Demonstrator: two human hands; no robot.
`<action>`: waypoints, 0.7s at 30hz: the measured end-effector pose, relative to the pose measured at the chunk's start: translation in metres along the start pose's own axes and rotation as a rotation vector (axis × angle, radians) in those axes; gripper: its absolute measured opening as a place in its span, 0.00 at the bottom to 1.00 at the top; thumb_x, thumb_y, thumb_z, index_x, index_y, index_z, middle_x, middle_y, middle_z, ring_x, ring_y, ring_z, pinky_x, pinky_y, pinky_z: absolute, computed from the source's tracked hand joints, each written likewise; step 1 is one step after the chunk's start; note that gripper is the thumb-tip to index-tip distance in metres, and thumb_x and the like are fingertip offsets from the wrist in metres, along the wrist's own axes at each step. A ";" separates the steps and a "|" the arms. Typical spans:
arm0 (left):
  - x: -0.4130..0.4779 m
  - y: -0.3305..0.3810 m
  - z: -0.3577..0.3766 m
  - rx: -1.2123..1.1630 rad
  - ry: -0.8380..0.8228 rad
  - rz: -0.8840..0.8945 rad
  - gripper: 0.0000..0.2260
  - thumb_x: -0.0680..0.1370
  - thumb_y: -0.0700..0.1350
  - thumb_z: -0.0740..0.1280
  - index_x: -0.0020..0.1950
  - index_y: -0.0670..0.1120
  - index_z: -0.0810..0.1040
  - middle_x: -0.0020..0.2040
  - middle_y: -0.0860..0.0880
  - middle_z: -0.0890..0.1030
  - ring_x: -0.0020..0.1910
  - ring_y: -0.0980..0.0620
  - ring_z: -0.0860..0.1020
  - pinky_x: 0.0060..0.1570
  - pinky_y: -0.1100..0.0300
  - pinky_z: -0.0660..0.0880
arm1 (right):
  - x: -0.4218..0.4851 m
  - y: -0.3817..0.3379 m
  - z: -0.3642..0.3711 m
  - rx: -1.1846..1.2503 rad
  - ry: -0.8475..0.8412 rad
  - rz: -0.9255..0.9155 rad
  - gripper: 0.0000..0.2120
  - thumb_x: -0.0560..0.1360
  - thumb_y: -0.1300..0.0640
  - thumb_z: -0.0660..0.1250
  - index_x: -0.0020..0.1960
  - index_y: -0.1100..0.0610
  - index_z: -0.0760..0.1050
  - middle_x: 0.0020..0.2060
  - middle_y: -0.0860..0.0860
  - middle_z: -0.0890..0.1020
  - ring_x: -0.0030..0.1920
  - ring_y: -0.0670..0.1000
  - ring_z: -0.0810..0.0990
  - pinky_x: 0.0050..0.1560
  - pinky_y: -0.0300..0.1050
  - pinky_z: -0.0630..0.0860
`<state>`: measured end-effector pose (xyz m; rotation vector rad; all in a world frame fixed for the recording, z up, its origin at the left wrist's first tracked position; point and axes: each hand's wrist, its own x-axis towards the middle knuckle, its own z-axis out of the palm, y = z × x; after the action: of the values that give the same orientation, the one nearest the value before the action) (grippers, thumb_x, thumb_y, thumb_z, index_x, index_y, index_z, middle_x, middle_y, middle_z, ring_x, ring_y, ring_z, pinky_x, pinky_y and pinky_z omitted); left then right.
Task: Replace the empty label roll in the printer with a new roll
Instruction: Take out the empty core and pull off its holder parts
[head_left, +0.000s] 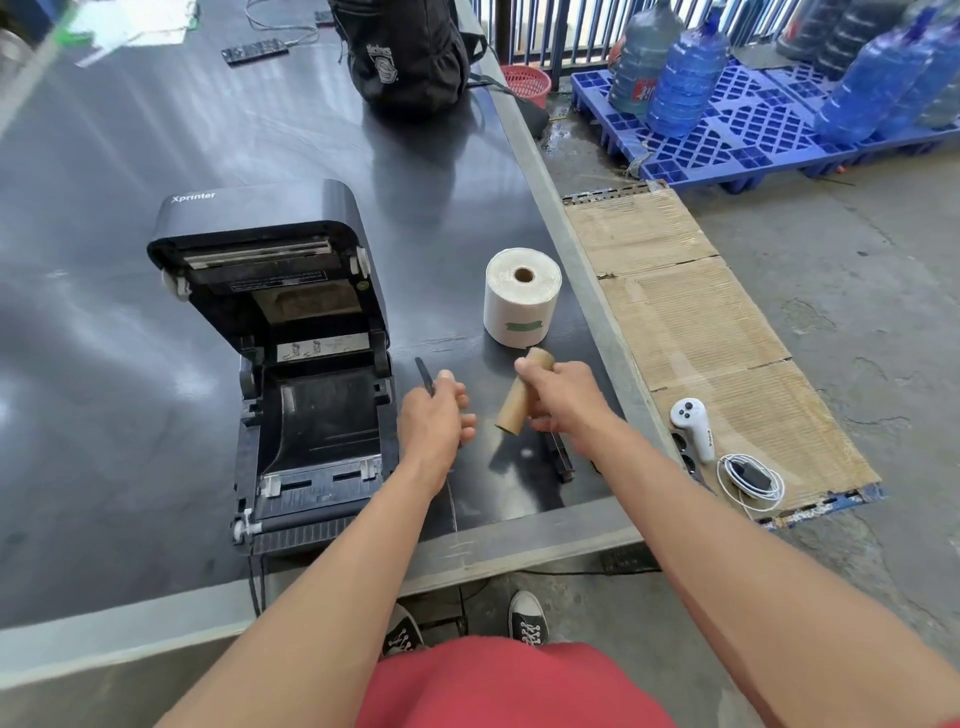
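Note:
The black label printer (291, 364) stands on the dark table (130, 156) with its lid swung up, and its roll bay holds nothing. Right of it, my left hand (434, 415) is closed around a thin black spindle rod (423, 375) that sticks out toward the far side. My right hand (563, 392) grips the bare brown cardboard core (514, 408), tilted, above the tabletop. A full white label roll (522, 296) sealed with a green tape strip stands on end just beyond my hands.
A small black part (561, 457) lies on the table under my right forearm. A black backpack (410, 52) sits at the far end. Off the table's right edge lie cardboard (701, 322), a white controller (693, 426) and a coiled charger (750, 478). Water jugs stand on a blue pallet (737, 135).

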<state>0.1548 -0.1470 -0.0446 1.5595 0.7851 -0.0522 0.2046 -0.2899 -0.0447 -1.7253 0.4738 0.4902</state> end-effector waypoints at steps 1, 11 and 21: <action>0.000 0.001 -0.003 0.065 0.016 0.020 0.14 0.81 0.51 0.59 0.45 0.45 0.79 0.41 0.47 0.81 0.31 0.50 0.79 0.35 0.56 0.78 | 0.002 0.000 0.001 -0.191 -0.031 -0.018 0.13 0.74 0.47 0.71 0.41 0.57 0.76 0.36 0.53 0.78 0.32 0.52 0.78 0.31 0.45 0.77; -0.011 0.003 -0.005 0.395 -0.147 -0.124 0.15 0.76 0.45 0.58 0.53 0.39 0.79 0.48 0.39 0.81 0.48 0.38 0.82 0.51 0.53 0.78 | 0.006 0.022 0.029 -0.945 -0.055 -0.115 0.22 0.71 0.48 0.75 0.54 0.62 0.74 0.57 0.62 0.80 0.57 0.62 0.78 0.46 0.46 0.69; -0.004 -0.028 0.005 1.048 -0.112 0.110 0.03 0.77 0.36 0.66 0.49 0.40 0.75 0.56 0.37 0.80 0.55 0.36 0.78 0.45 0.53 0.71 | 0.013 0.023 0.019 -0.906 -0.057 -0.093 0.24 0.67 0.48 0.78 0.56 0.62 0.78 0.55 0.61 0.81 0.56 0.60 0.79 0.54 0.50 0.76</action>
<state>0.1399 -0.1547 -0.0673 2.5517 0.5925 -0.5351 0.2013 -0.2767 -0.0742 -2.5718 0.1135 0.7513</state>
